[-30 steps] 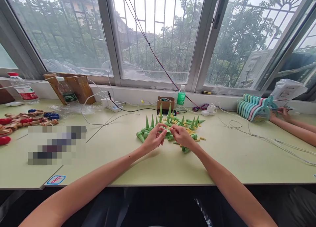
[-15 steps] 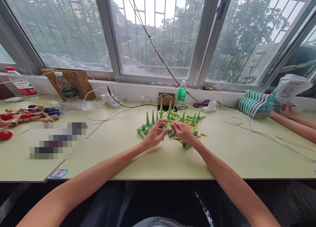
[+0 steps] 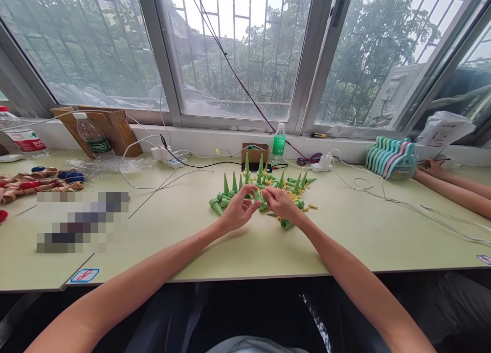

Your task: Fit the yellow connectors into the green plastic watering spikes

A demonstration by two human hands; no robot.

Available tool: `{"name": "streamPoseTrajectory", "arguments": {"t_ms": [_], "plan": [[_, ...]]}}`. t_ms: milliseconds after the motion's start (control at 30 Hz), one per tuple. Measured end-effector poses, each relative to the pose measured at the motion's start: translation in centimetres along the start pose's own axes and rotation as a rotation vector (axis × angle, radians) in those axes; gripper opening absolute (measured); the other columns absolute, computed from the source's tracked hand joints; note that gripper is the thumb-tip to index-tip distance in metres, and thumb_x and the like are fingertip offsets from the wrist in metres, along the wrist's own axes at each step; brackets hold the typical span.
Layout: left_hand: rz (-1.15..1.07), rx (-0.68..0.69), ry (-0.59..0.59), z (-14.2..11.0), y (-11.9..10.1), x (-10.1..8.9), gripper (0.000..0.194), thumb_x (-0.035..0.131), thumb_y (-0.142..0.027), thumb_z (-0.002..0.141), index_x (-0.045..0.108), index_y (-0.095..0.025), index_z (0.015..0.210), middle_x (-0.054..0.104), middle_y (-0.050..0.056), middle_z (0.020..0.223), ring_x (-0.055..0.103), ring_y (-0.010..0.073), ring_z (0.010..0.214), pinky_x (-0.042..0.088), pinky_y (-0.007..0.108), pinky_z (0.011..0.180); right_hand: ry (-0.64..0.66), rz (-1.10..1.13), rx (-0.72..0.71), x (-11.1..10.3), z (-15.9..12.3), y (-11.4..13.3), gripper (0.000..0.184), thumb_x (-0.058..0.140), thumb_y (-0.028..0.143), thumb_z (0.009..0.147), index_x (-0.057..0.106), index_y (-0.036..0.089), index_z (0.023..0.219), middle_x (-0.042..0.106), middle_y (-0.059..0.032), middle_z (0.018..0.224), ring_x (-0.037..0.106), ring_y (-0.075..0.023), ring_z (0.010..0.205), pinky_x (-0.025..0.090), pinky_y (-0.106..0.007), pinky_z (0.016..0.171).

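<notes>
Over the middle of the table, my left hand (image 3: 238, 212) has its thumb and index finger curved around a green plastic plant-watering spike (image 3: 258, 195). My right hand (image 3: 282, 203) is closed against the spike's right side, its fingertips pinched together; what they pinch is too small and hidden to name. Behind both hands spreads a pile of similar green spikes (image 3: 226, 183), some standing point up and others lying down. Small yellow pieces (image 3: 296, 196) are scattered among them, mostly to the right. A green spike (image 3: 286, 223) lies just below my right hand, its round open end showing.
Behind the pile are a small cardboard box (image 3: 255, 152) and a green-labelled bottle (image 3: 279, 142). White cables (image 3: 368, 185) cross the table. Teal hangers (image 3: 391, 158) stand at right, beside another person's hands (image 3: 433, 169). Wooden figures (image 3: 34, 184) and a blurred-out object (image 3: 82, 222) lie at left.
The view has shifted slightly. Between my hands, the green spike has tilted, its round end less turned toward me. Both hands keep nearly the same place and grip.
</notes>
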State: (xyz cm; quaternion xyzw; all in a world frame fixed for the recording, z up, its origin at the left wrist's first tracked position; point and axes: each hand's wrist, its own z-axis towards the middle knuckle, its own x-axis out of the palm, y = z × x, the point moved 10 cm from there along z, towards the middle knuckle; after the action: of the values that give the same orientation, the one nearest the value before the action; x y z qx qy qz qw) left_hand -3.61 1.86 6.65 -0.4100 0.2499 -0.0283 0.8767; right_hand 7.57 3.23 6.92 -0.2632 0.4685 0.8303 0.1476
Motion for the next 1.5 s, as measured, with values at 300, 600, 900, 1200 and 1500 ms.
{"name": "streamPoseTrajectory", "arguments": {"t_ms": [300,600,900,1200,1500], "plan": [[0.040,-0.003,0.004,-0.04,0.30,0.05,0.034,0.056,-0.037,0.091,0.044,-0.021,0.118,0.054,0.000,0.085,0.047,0.0029,0.047,0.042,0.017,0.045,-0.004,-0.004,-0.008,0.05,0.09,0.01,0.039,0.037,0.044,0.096,0.037,0.021,0.064,0.044,0.0036,0.051,0.038,-0.0111,0.050,0.028,-0.024,0.052],[0.074,-0.020,-0.013,-0.03,0.03,-0.01,0.033,0.055,-0.038,0.091,0.043,-0.021,0.117,0.057,0.002,0.088,0.047,0.0039,0.048,0.040,0.017,0.041,0.000,-0.005,0.008,0.16,0.13,-0.31,0.040,0.038,0.045,0.096,0.039,0.021,0.065,0.043,0.0038,0.050,0.038,-0.0111,0.049,0.027,-0.024,0.052],[0.138,-0.035,-0.019,-0.20,0.18,-0.05,0.035,0.055,-0.038,0.091,0.043,-0.021,0.118,0.046,-0.007,0.061,0.048,0.0077,0.047,0.040,0.017,0.042,0.001,0.001,0.011,0.17,0.17,-0.09,0.041,0.038,0.046,0.095,0.039,0.020,0.063,0.045,0.0032,0.050,0.039,-0.0112,0.049,0.028,-0.024,0.051],[0.130,-0.015,-0.018,-0.32,0.10,0.05,0.037,0.055,-0.038,0.091,0.042,-0.020,0.120,0.042,-0.009,0.057,0.042,0.0069,0.044,0.039,0.018,0.043,-0.005,-0.002,0.000,0.07,0.19,0.00,0.043,0.037,0.048,0.095,0.039,0.020,0.063,0.046,0.0024,0.051,0.040,-0.0116,0.050,0.029,-0.024,0.051],[0.160,-0.012,-0.012,-0.27,-0.04,0.15,0.036,0.055,-0.037,0.091,0.042,-0.020,0.120,0.042,-0.008,0.059,0.040,0.0071,0.047,0.039,0.018,0.044,-0.004,-0.001,-0.016,0.07,0.11,0.11,0.043,0.037,0.047,0.095,0.039,0.020,0.063,0.046,0.0024,0.051,0.040,-0.0116,0.051,0.030,-0.024,0.052]]}}
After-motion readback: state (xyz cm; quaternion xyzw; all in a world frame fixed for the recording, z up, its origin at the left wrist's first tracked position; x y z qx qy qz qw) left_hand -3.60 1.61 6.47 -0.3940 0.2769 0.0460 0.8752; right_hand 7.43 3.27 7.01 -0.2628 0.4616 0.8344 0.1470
